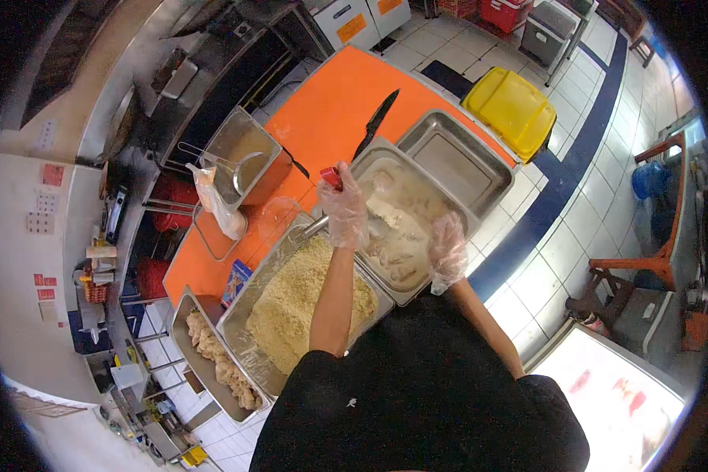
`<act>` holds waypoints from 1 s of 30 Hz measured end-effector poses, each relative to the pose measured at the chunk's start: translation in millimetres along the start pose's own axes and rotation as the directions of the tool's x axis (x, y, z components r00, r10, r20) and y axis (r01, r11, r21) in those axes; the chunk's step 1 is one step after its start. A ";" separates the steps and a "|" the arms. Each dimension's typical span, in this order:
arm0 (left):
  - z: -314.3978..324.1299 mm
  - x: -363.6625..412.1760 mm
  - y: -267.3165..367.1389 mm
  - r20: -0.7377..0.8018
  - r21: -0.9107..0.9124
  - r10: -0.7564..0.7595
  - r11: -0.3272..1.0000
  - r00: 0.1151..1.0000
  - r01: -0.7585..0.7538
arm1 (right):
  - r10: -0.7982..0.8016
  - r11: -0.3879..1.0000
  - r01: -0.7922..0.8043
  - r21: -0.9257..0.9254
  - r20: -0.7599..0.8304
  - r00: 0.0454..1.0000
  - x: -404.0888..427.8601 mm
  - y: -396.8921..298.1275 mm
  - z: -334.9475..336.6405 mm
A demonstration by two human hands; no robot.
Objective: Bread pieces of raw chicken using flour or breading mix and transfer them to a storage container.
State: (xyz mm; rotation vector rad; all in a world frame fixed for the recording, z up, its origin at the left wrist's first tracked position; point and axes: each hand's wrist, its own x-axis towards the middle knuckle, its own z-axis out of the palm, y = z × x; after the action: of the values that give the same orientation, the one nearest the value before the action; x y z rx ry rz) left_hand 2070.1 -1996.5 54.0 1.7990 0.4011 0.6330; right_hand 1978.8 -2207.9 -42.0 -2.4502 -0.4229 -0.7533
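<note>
My left hand (345,209), in a clear plastic glove, is closed around a red handle (331,178) at the left edge of a steel pan of cloudy marinade (472,223). Pale pieces of meat (392,213) lie in the liquid. A metal tool part (314,228) shows just left of that wrist; whether it joins the red handle is unclear. My right hand (447,248), gloved too, is at the pan's right edge, its fingers partly hidden. Close by on the left stands a deep steel pan (242,345) holding yellowish breading crumbs (295,301).
Coated pieces (218,357) fill a narrow pan at the lower left. A black knife (377,121) lies on the orange tabletop (330,88), beside another steel pan (463,162). Further left are a steel container with a strainer (242,165) and a plastic bag (218,203). A yellow-lidded bin (510,112) stands beyond.
</note>
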 end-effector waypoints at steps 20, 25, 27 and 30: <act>-58.6 -104.2 88.8 0.060 0.048 -0.294 0.955 0.954 0.291 | 0.445 0.707 -0.655 0.267 0.552 0.705 34.0 -14.5 -31.5; -63.6 -76.1 107.9 0.005 0.121 -0.006 0.993 1.000 0.005 | 0.292 0.947 -0.293 0.127 0.032 0.956 -8.0 4.9 14.4; -57.5 -71.5 111.2 -0.013 0.262 -0.102 0.960 0.995 0.102 | 0.412 0.888 -0.397 0.234 -0.017 0.911 -0.7 0.6 12.3; -29.2 -47.6 77.5 0.060 0.526 -0.314 0.817 0.948 0.237 | 0.395 0.797 -0.452 0.400 0.221 0.892 24.8 -11.3 -16.9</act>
State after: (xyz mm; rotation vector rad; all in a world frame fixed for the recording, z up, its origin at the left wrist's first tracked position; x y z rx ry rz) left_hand 2011.4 -2024.9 123.7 2.2190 0.7741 0.1878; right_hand 1986.4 -2205.2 -10.9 -2.0480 -0.0605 -0.2679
